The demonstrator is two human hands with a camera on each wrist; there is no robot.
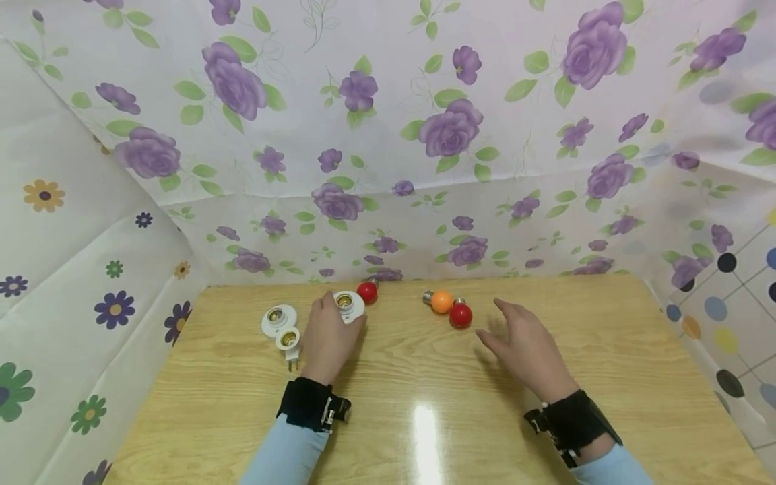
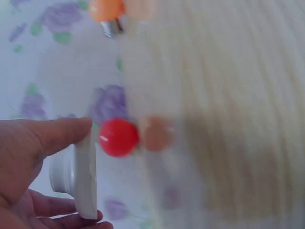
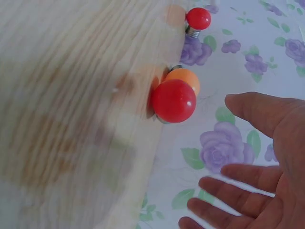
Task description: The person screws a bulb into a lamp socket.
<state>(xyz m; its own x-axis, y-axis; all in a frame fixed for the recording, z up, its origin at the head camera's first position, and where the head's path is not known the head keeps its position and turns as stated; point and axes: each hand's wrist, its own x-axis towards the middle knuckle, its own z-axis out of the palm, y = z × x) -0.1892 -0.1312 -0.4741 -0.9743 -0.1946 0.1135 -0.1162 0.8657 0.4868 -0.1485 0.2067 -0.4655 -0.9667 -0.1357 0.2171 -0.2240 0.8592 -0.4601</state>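
My left hand point(image 1: 328, 340) grips a round white bulb socket point(image 1: 347, 308) by its rim, thumb on one side and fingers on the other, as the left wrist view shows. Just beyond that socket lies a red bulb point(image 1: 366, 292). To the right, my right hand point(image 1: 526, 347) hovers with thumb and fingers spread, holding nothing. Nearest to it is a second red bulb point(image 1: 461, 315), which sits against an orange bulb point(image 1: 441, 302); the right wrist view has this red bulb point(image 3: 174, 101) in front of the orange one.
Left of my left hand lie another round white socket point(image 1: 279, 320) and a white plug-in socket point(image 1: 288, 341) with two prongs. The wooden table point(image 1: 388, 417) meets a flowered cloth point(image 1: 388, 135) at its back edge, and patterned cloths hang at both sides.
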